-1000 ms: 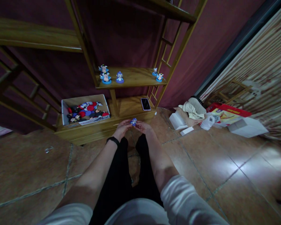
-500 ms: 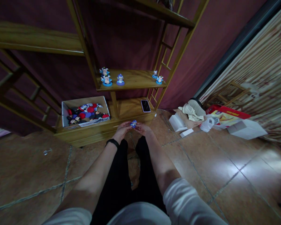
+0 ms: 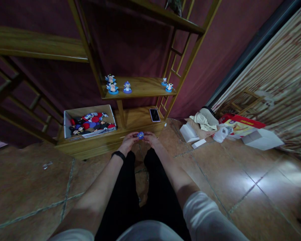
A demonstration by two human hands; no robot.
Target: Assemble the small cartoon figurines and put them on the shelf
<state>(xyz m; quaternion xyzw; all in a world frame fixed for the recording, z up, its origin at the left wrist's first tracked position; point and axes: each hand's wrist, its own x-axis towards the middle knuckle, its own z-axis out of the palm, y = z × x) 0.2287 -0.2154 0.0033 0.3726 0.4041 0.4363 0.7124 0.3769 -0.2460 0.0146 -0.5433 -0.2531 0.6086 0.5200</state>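
Observation:
My left hand (image 3: 128, 142) and my right hand (image 3: 150, 139) meet in front of me over my knees, both pinching a small blue figurine (image 3: 140, 135) between their fingertips. A black band sits on my left wrist. Just beyond my hands runs the front edge of a low wooden shelf unit (image 3: 100, 144). On its bottom board stands an open cardboard box (image 3: 67, 115) filled with several red, blue and black figurines. Several small figurines on blue bases (image 3: 112, 88) stand on the shelf above.
A phone (image 3: 155, 114) lies face up on the bottom board. On the tiled floor to the right lie white boxes (image 3: 189, 132), a beige cloth (image 3: 203, 121), a white bag (image 3: 221, 133) and a red box (image 3: 242, 123). A striped wall runs along the right.
My hands have stayed together on the figurine. The view has shifted slightly, with the shelf sitting a little lower and to the left.

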